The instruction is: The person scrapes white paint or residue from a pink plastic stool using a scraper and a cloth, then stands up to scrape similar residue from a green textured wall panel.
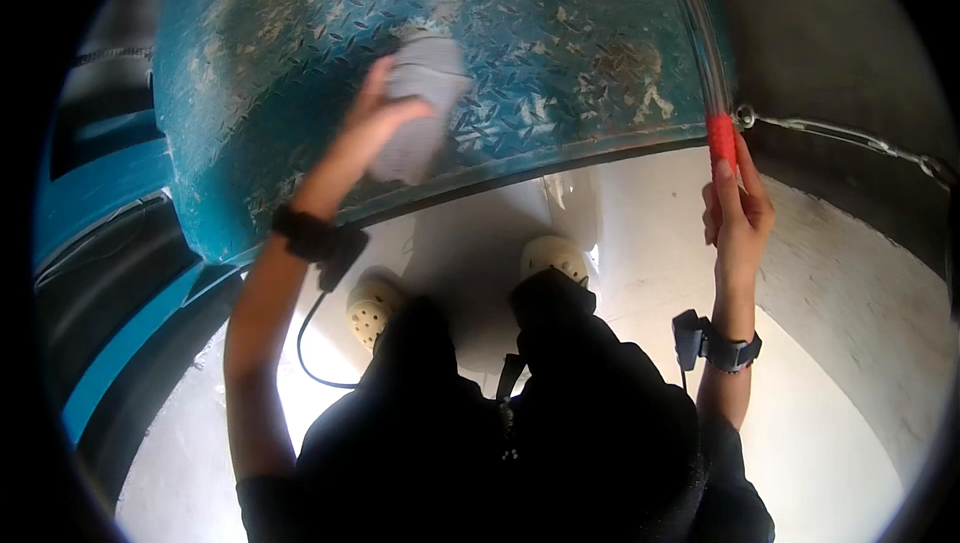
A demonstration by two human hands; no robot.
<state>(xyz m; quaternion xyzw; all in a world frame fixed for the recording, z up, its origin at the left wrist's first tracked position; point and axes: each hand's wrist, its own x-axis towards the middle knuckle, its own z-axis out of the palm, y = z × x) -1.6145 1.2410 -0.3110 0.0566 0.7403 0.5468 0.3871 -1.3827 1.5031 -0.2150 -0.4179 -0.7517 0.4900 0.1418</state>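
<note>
My left hand is closed around a grey folded cloth, gripping it at its left side with the thumb across it. The cloth is slightly blurred and lies over or just above the worn blue diamond-plate surface; whether it touches cannot be told. At the right, my right hand grips the red lower end of a long rod. Its shaft is clear or silvery, with another red section higher up, and its far end runs out of view. The rod stands along the plate's right edge.
A metal eyelet with a wire cable runs right from the plate's corner. Blue rails stand at the left. Below the plate's front edge is a pale floor, where my feet in cream clogs stand.
</note>
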